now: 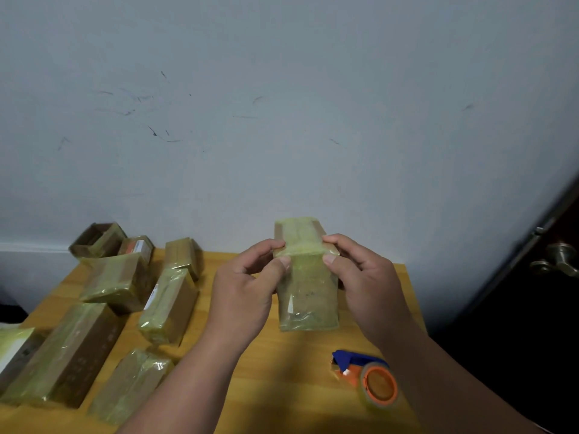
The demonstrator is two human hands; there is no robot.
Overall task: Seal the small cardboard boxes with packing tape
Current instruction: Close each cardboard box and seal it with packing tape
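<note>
At centre frame, a taped box (305, 277) is held upright above the table (282, 364). The left hand (247, 286) pinches its upper left edge, fingers curled round it; the right hand (363, 277) grips the upper right edge likewise. A tape dispenser (366, 375) lies at lower right. More taped boxes (119, 296) fill the left of the frame.

Nine small cardboard boxes are showing in all. One taped box (307, 277) is standing near the worktop's (282, 371) far edge. Eight more are lying along the worktop's left side, among them an open box (94, 239) at the far left corner. One tape dispenser (366, 375) is sitting near the right edge. Two hands are showing, the left hand (247, 286) and the right hand (366, 277).
</note>
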